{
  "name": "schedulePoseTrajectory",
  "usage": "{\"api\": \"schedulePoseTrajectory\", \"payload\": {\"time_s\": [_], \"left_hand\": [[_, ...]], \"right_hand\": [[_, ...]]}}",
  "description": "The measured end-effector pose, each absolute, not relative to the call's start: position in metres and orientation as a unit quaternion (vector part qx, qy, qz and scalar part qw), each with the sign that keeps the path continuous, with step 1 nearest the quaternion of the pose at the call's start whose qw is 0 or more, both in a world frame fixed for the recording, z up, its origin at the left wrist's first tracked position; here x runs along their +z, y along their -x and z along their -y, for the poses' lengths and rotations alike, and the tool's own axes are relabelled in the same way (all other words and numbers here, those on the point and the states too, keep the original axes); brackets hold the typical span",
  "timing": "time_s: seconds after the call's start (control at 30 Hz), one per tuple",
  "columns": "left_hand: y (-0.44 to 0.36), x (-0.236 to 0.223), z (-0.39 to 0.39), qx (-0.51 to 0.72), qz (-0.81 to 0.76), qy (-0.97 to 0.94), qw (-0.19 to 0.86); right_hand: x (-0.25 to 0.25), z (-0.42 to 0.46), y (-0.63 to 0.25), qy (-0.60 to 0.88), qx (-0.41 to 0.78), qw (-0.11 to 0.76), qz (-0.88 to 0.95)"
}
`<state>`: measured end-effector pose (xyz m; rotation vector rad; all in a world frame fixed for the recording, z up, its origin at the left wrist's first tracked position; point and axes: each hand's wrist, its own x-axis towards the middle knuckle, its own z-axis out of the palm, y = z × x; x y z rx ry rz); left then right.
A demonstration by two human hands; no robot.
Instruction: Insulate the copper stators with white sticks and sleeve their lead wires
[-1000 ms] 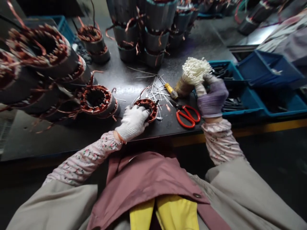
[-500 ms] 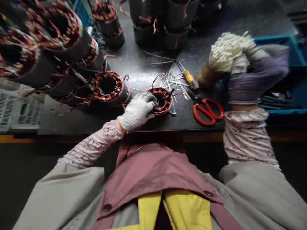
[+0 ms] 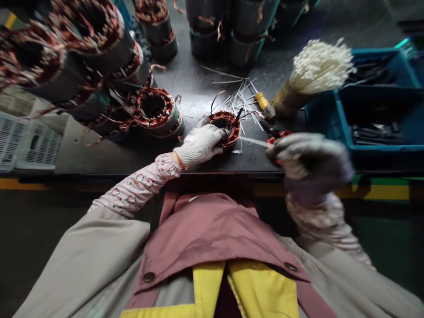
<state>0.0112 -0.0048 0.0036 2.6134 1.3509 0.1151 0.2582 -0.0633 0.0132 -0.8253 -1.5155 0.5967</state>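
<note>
L hand clamped on copper-wound stator at centre; R hand (blurred, grip can't tell) just over red scissors.

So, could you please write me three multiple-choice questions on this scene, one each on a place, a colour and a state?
1. Where is the left hand?
A. On the white plastic crate
B. On the small copper-wound stator
C. In the blue bin

2. What colour are the handles of the scissors?
A. Yellow
B. Blue
C. Red

3. How is the bundle of white strips placed?
A. In the left hand
B. In the right hand
C. Free of both hands

Answers:
1. B, since the gloved fingers wrap around the stator.
2. C, since red shows beside the blurred right hand.
3. C, since neither hand touches the bundle.
</note>
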Motion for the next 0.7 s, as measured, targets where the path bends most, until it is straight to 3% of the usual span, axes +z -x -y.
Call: {"api": "schedulePoseTrajectory", "payload": {"time_s": [0.2,0.5,0.6,0.7], "left_hand": [[-0.011,-0.004,0.009,0.062,-0.458,-0.883,0.088],[-0.011,-0.003,0.003,0.038,-0.463,-0.881,0.094],[-0.009,-0.004,0.002,0.040,-0.447,-0.889,0.096],[-0.008,-0.005,0.000,0.050,-0.440,-0.891,0.100]], "right_hand": [[-0.041,0.122,-0.217,0.352,0.262,0.590,0.678],[-0.029,0.089,-0.215,0.487,0.243,0.659,0.519],[-0.023,0.097,-0.220,0.479,0.194,0.639,0.570],[-0.021,0.115,-0.227,0.421,0.156,0.565,0.692]]}}
